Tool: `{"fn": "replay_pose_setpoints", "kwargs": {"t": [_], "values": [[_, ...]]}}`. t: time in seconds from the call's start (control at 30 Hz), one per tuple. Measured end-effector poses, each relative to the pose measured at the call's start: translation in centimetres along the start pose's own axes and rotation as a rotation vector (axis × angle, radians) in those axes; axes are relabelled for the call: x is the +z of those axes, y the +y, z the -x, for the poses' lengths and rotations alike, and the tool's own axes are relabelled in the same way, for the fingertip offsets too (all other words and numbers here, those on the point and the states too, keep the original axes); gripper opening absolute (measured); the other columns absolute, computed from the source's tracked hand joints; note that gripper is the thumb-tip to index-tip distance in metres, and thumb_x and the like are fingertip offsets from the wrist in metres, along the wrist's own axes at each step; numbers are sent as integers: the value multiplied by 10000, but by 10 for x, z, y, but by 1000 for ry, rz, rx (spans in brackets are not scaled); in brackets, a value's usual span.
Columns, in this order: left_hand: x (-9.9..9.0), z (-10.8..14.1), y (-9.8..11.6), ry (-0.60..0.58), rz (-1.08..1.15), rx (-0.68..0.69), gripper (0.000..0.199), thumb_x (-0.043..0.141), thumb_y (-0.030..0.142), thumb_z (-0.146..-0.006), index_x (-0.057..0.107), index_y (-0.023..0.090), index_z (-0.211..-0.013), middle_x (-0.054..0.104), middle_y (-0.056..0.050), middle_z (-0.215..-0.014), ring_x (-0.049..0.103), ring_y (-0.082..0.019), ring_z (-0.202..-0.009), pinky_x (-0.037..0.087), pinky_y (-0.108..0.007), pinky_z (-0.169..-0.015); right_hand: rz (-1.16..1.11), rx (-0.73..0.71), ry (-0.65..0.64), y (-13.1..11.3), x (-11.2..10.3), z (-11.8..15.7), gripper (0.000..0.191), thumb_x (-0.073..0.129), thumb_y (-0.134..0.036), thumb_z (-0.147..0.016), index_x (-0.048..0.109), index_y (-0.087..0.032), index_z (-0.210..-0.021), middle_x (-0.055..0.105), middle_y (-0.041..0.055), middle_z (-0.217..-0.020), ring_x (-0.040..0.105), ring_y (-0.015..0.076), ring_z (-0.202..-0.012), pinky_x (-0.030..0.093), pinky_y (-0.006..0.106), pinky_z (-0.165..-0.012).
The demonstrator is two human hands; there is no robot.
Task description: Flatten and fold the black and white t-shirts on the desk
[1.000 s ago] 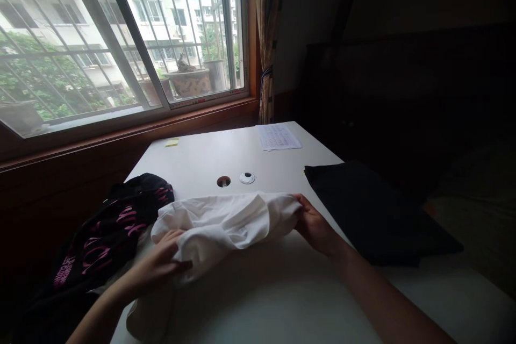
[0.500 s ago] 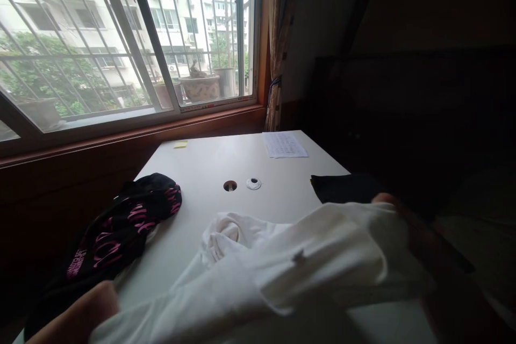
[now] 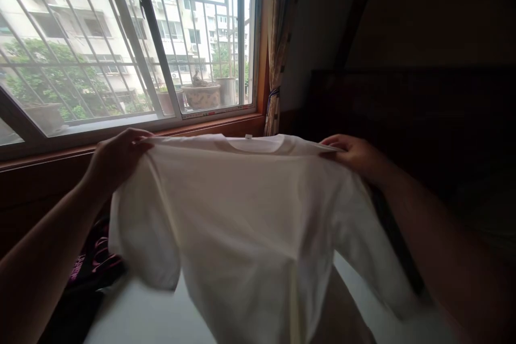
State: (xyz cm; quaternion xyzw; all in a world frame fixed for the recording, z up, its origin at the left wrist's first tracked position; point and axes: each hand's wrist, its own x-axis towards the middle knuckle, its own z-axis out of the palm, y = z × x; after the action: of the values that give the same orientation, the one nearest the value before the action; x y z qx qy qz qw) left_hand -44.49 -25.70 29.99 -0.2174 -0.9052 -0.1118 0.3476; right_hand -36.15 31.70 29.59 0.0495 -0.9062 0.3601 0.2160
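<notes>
A white T-shirt hangs spread between my two hands above the table, its neckline at the top and a small label at the collar. My left hand pinches it at the left shoulder seam. At the opposite shoulder, my right hand grips the cloth between thumb and fingers. Both sleeves droop outward, and the lower part is blurred by motion. The shirt hides most of the table top.
Under the shirt lies a white table. A black garment with pink lettering sits at its left side. Beyond the table are a barred window with a wooden sill and a tied curtain.
Both hands have risen and moved forward, lifting the white T-shirt from a bunched, slanted shape into a spread one. It now covers the paper, the sticky note and the table's holes.
</notes>
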Motion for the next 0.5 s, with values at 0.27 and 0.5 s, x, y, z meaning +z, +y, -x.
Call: {"fn": "replay_pose_setpoints", "kwargs": {"t": [0.27, 0.5], "values": [[79, -20, 30, 37, -20, 40, 308, 509, 155, -976, 641, 153, -1255, 575, -146, -1396, 509, -308, -1284, 425, -521, -1109, 399, -165, 176, 30, 93, -50, 472, 526, -19, -875, 650, -156, -1309, 592, 148, -1351, 525, 303, -1220, 410, 493, -1098], [72, 119, 118, -539, 297, 311, 162, 549, 290, -1004, 690, 232, -1059, 674, -85, -1134, 628, -228, -1030, 554, -359, -906, 264, -38, -370, 27, 143, 61, 221, 584, -319, -959, 681, -188, -810, 676, 47, -801, 624, 204, -755, 486, 325, -742]]}}
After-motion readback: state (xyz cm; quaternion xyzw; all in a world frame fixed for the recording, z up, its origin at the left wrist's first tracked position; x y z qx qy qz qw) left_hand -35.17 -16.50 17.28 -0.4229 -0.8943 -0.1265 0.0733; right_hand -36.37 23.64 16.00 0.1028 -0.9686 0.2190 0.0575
